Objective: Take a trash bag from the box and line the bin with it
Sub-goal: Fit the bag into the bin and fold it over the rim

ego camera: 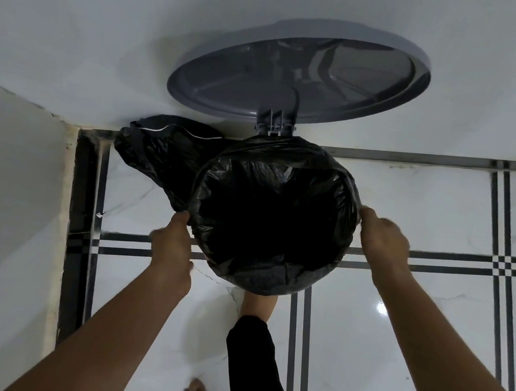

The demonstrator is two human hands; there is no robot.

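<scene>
Already both hands, left hand (173,242) and right hand (383,237), pinch the bag (272,224) over the bin rim; overstretching could tear it

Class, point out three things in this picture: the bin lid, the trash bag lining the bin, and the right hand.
bin lid (289,75), head view, its inner face.
trash bag (257,276), head view, its near folded-over edge.
right hand (385,237), head view, its back.

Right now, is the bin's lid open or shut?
Open. The grey lid stands tipped back on its hinge against the wall, and the bag-lined bin mouth below is fully exposed.
</scene>
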